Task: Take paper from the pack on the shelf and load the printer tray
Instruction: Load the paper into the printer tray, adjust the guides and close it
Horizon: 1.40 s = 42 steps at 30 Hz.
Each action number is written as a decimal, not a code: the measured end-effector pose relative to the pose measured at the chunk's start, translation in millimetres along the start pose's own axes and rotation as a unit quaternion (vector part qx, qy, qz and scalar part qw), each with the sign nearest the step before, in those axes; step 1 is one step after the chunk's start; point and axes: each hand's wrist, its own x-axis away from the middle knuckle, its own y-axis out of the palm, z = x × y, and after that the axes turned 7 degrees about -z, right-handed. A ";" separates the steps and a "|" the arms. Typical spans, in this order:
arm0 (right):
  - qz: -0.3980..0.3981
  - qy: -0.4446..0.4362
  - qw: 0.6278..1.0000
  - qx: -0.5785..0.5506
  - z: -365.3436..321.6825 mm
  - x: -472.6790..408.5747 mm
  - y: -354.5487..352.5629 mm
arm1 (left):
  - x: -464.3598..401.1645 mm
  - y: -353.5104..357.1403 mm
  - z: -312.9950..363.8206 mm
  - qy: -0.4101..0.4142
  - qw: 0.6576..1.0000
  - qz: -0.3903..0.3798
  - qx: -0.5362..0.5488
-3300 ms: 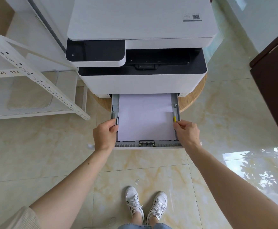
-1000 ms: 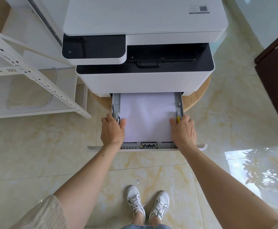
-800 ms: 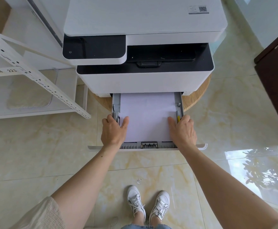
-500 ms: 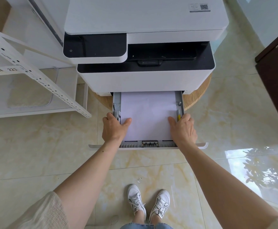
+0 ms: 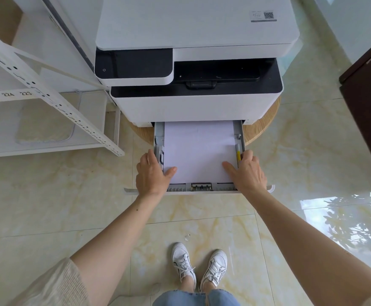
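A white and black printer stands on a round wooden stand. Its grey tray is pulled out toward me, and a stack of white paper lies flat in it. My left hand rests over the tray's left front corner, thumb on the paper, fingers along the left side guide. My right hand rests over the right front corner, thumb on the paper, fingers by the yellow-tipped right guide. Neither hand is closed around anything. The paper pack is out of view.
A white metal shelf with numbered labels stands at the left, a pale mat on its lower board. A dark brown cabinet is at the right. Glossy marble floor lies around my white shoes.
My hands have come from the tray's side guides to its front corners. Both thumbs have spread further onto the paper. The tray and the paper have stayed in place.
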 end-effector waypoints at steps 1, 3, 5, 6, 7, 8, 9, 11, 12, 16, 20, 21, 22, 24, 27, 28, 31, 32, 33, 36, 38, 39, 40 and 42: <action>-0.008 -0.022 1.000 0.009 4.0 2.6 -1.9 | 4.4 0.2 -3.4 0.011 1.000 0.000 -0.025; -0.019 -0.062 0.997 0.035 12.6 8.4 -6.6 | 14.3 0.0 -8.9 0.033 0.998 -0.003 -0.052; -0.025 -0.097 0.994 0.054 20.5 15.3 -11.3 | 24.4 -0.2 -12.7 0.052 0.998 -0.002 -0.040; -0.027 -0.113 0.991 0.063 24.0 19.1 -13.6 | 29.2 -0.4 -14.2 0.063 0.998 0.000 -0.030; -0.031 -0.125 0.989 0.074 27.4 23.1 -15.4 | 33.7 -0.9 -15.2 0.077 0.997 0.005 -0.022; -0.038 -0.133 0.987 0.086 30.8 27.3 -16.9 | 38.2 -1.3 -16.3 0.092 0.996 0.010 -0.018; -0.048 -0.140 0.984 0.096 34.0 31.4 -18.4 | 42.1 -1.8 -17.4 0.105 0.994 0.014 -0.015; -0.068 -0.153 0.979 0.119 41.1 37.9 -20.6 | 49.0 -3.6 -19.6 0.126 0.992 0.011 -0.010; -0.075 -0.160 0.975 0.133 44.2 41.0 -21.8 | 51.9 -4.5 -21.0 0.136 0.991 0.004 -0.014; -0.075 -0.189 0.961 0.186 52.1 49.0 -24.3 | 57.0 -6.4 -31.4 0.179 0.982 -0.016 -0.055; -0.053 -0.191 0.962 0.185 52.1 49.8 -23.7 | 54.8 -6.5 -40.5 0.181 0.982 -0.017 -0.054; -0.048 -0.192 0.964 0.178 51.7 49.3 -23.4 | 54.2 -6.1 -41.0 0.181 0.982 -0.019 -0.048; -0.046 -0.192 0.965 0.170 51.3 48.4 -22.9 | 53.7 -5.8 -41.0 0.179 0.983 -0.023 -0.040; -0.047 -0.192 0.967 0.162 50.9 47.5 -22.3 | 52.7 -5.5 -40.5 0.173 0.984 -0.025 -0.024; -0.045 -0.197 0.966 0.160 51.6 47.6 -22.3 | 51.4 -4.4 -41.1 0.175 0.984 -0.020 -0.018; -0.041 -0.197 0.966 0.163 51.8 47.9 -22.4 | 50.8 -4.0 -41.4 0.174 0.984 -0.020 -0.018; -0.018 -0.204 0.962 0.181 50.4 46.9 -22.9 | 48.0 -4.1 -40.0 0.172 0.985 -0.013 -0.016; -0.010 -0.211 0.960 0.185 49.2 44.8 -23.3 | 45.9 -5.3 -38.6 0.172 0.985 -0.012 -0.016; -0.005 -0.216 0.958 0.186 47.3 42.3 -24.3 | 43.0 -7.2 -36.8 0.174 0.985 -0.011 -0.016; -0.005 -0.218 0.957 0.191 39.5 34.1 -28.7 | 32.9 -14.1 -31.6 0.174 0.984 -0.011 -0.018; -0.006 -0.214 0.958 0.191 34.6 28.4 -30.3 | 26.0 -16.8 -28.5 0.174 0.984 -0.007 -0.017; -0.005 -0.211 0.959 0.187 32.3 25.7 -30.8 | 22.5 -17.6 -27.3 0.175 0.984 -0.005 -0.015; -0.006 -0.209 0.961 0.183 30.6 22.9 -30.9 | 18.9 -18.1 -26.4 0.176 0.984 -0.006 -0.012; -0.006 -0.208 0.962 0.177 27.7 16.9 -31.6 | 11.9 -18.9 -24.6 0.179 0.984 -0.004 -0.004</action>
